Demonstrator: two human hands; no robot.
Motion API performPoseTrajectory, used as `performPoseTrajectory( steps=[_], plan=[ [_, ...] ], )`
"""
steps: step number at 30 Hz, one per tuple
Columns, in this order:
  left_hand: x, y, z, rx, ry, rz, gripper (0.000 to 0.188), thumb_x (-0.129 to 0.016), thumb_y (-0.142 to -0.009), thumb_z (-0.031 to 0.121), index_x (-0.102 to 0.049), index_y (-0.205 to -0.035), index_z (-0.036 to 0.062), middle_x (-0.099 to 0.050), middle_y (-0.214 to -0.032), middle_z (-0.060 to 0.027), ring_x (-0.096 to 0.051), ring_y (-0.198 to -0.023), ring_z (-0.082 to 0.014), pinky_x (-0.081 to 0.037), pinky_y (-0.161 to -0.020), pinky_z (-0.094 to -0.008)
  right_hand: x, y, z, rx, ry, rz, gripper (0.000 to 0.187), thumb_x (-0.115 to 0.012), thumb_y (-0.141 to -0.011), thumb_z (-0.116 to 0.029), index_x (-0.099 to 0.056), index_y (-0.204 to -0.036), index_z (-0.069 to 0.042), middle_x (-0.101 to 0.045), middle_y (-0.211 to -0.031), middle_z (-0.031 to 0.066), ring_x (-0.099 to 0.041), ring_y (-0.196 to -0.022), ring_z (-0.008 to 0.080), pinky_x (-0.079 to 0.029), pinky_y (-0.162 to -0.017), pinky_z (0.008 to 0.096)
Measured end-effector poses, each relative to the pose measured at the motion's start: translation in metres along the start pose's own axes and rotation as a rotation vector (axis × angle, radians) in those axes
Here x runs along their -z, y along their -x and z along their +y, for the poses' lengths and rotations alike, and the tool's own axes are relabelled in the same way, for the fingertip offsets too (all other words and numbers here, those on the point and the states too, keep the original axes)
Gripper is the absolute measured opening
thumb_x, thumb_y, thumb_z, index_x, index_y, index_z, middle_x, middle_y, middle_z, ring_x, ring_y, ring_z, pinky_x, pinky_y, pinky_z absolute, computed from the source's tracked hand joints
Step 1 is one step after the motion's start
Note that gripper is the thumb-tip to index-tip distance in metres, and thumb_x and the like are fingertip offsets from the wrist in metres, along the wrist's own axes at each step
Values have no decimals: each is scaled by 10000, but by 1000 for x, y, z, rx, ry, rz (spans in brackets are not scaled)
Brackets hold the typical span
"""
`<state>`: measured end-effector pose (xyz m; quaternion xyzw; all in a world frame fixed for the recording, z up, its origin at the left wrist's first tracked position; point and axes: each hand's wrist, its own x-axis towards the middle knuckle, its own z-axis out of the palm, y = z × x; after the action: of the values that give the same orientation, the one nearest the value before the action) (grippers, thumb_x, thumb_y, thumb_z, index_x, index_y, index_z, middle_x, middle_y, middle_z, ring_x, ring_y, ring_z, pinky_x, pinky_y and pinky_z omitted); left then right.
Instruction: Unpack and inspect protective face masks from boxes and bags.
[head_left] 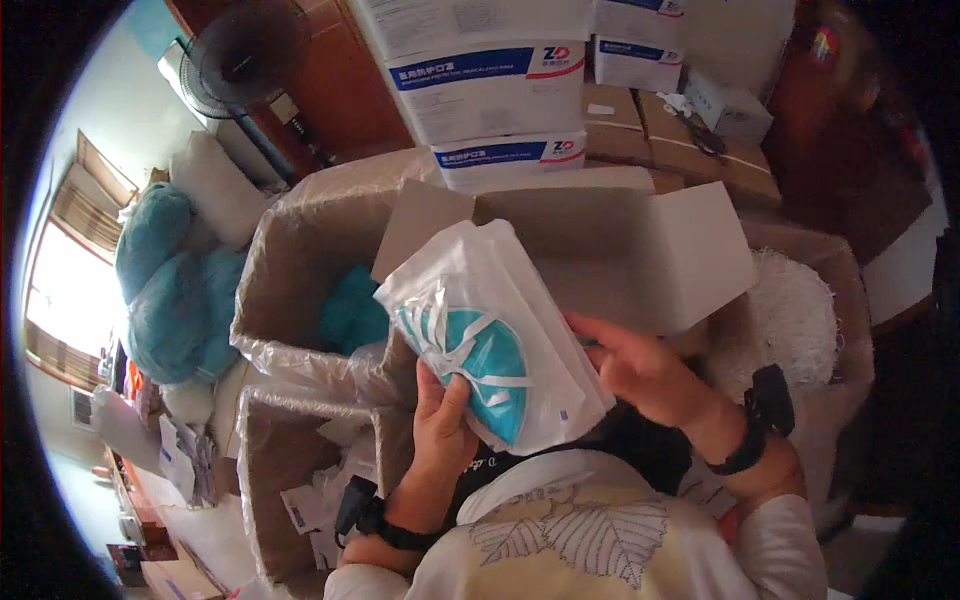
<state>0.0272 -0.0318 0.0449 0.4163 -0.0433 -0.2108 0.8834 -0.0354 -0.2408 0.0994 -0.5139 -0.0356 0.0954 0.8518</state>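
Note:
Tilted in front of my chest is a stack of clear-and-white pouches [555, 375]. The top pouch shows a folded teal face mask [500, 355] with white straps. My left hand [443, 415] is closed on the lower left edge, its thumb over the front. On the right edge, my right hand [650, 375] holds the side of the stack with its index finger stretched along it; some of its fingers are hidden. Just beyond the pouches stands an open white carton [590, 235] with its flaps spread.
Left of me, a plastic-lined box [285, 260] holds teal material; a nearer box [265, 480] holds loose white packets [315, 505]. White strap material [795, 310] fills a box at right. Printed white cartons [480, 95] are stacked behind. Teal bags [175, 310] and a fan [245, 55] stand far left.

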Motion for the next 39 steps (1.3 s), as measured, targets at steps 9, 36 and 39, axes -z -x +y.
performPoseTrajectory(
  steps=[9, 36, 39],
  plan=[
    [40, 13, -21, -81, -337, 73, 482, -497, -868, 109, -242, -1276, 71, -401, -1208, -85, -442, -1078, -177, -367, -906, -305, -22, 4, 42, 79, 985, 104, 312, -489, -845, -146, -491, -1135, -34, -599, -745, 182, -601, -662, 308, -489, -583, 379],
    [60, -8, 24, 734, -627, -263, 418, -483, -886, 345, -492, -1146, 18, -591, -979, -58, -575, -813, -123, -476, -713, -283, 6, 3, 51, 758, 1620, -412, 306, -504, -780, -161, -586, -1072, -118, -568, -1108, 88, -548, -1016, 186, -436, -878, 314],
    [60, -17, 27, 531, -972, -365, 357, -506, -865, 325, -500, -1109, 65, -615, -911, -99, -604, -770, -188, -481, -681, -321, 12, 6, 62, 580, 1616, -468, 333, -521, -780, -192, -563, -1101, -113, -532, -1166, 94, -510, -1073, 205, -390, -928, 338]
  ],
)
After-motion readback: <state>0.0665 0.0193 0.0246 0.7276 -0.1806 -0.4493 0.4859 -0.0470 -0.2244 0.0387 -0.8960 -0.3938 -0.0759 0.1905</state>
